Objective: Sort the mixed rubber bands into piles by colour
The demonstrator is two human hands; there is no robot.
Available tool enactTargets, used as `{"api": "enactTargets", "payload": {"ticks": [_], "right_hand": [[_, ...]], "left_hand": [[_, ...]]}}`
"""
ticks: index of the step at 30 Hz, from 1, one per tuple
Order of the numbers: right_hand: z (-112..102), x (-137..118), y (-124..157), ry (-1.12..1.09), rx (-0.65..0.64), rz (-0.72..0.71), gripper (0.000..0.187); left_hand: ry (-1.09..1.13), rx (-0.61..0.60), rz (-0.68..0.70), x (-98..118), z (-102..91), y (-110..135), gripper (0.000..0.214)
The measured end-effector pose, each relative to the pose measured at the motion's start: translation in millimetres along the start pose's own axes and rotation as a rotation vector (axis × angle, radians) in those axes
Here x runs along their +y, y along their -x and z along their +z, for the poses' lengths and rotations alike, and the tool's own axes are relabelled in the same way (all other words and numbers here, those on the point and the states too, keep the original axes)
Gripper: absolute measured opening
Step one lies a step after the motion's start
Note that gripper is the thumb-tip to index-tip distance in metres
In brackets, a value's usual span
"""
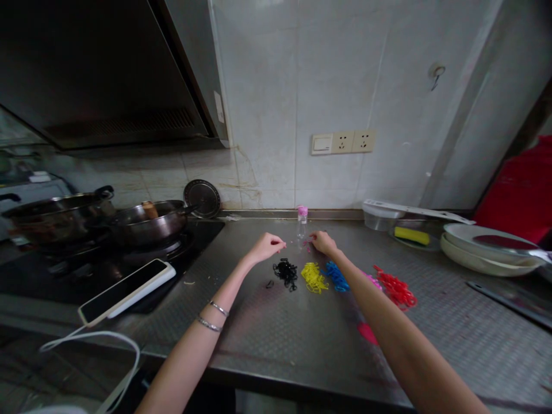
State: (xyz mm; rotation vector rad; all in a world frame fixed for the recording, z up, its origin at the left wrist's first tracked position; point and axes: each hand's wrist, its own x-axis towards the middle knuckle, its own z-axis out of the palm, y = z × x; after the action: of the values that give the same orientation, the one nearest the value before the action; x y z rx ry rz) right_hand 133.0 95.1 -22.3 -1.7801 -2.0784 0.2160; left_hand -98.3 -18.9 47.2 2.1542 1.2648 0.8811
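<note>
My left hand (268,247) hovers over the steel counter (302,322), its fingers pinched on something small and dark red that I cannot make out. My right hand (322,242) is curled just right of a small clear bottle with a pink cap (302,223), fingertips pinched on something tiny. In front of the hands lie piles of small elastic bands: black (285,271), yellow (314,277), blue (337,276) and red (395,287). A pink pile (373,280) shows partly behind my right forearm.
A phone (127,290) with a white cable lies on the cooktop at left, behind it two woks (142,221) and a round lid (202,198). At right stand stacked plates (483,247), a yellow sponge (411,234) and a clear container (379,215). Wall sockets (342,142) are above.
</note>
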Motion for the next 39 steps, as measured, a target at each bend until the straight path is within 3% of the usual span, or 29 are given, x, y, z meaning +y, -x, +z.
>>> {"api": "enactTargets", "payload": {"ticks": [9, 15, 20, 25, 31, 39], "right_hand": [[-19, 3, 21, -0.023, 0.069, -0.057, 0.036], [-58, 36, 57, -0.072, 0.128, -0.205, 0.034], [-82, 61, 102, -0.114, 0.123, -0.239, 0.035], [-88, 68, 141, -0.13, 0.038, -0.191, 0.035], [-94, 74, 161, -0.122, 0.002, -0.134, 0.033], [-107, 85, 177, -0.102, 0.04, -0.133, 0.031]], "left_hand": [[-0.029, 0.006, -0.005, -3, 5.5, 0, 0.031], [-0.095, 0.065, -0.045, -11, 12.9, -6, 0.027], [-0.191, 0.088, -0.055, -14, 22.5, -26, 0.023], [-0.255, 0.088, -0.081, -23, 41.9, -55, 0.021], [-0.289, 0.119, -0.111, -32, 71.9, -86, 0.019], [-0.434, 0.016, -0.046, -25, 88.6, -95, 0.024]]}}
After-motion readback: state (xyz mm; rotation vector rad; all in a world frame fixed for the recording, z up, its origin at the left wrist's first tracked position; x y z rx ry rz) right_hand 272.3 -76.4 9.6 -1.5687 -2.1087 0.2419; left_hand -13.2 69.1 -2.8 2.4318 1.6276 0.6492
